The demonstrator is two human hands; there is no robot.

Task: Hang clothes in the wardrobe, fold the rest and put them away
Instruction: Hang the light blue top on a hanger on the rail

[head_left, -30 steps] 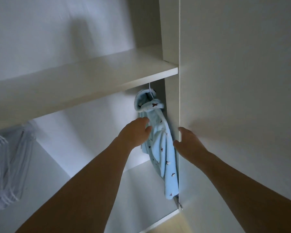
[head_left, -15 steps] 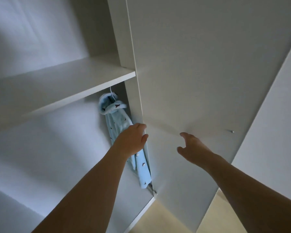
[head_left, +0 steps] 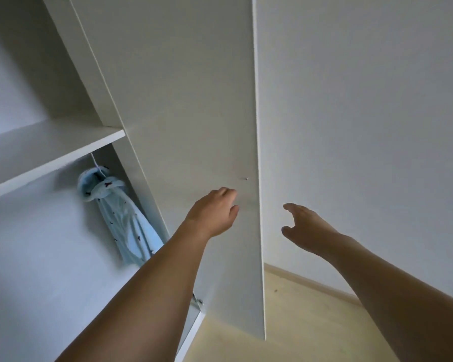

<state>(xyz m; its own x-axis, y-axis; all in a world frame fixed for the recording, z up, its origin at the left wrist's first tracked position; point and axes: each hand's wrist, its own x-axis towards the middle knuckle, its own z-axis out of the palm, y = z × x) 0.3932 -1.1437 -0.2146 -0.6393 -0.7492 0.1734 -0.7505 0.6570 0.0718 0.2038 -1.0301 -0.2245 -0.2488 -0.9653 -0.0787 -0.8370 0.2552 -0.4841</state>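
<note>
Both grips relaxed, holding nothing: left hand (head_left: 215, 212) against wardrobe door (head_left: 194, 126), right hand (head_left: 302, 226) beside; blue garment (head_left: 123, 218) hanging far left.

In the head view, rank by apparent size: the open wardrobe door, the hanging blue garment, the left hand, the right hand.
1. wardrobe door
2. blue garment
3. left hand and right hand: look alike, not ranked.

A: Where was the cam?
B: Single head view, close to the wardrobe door (head_left: 183, 105), tilted forward and down.
A: Framing?
B: Door ran to 12 o'clock, shelf (head_left: 45, 150) at 9, floor (head_left: 311, 317) at 5. Only one view, nothing shared.
</note>
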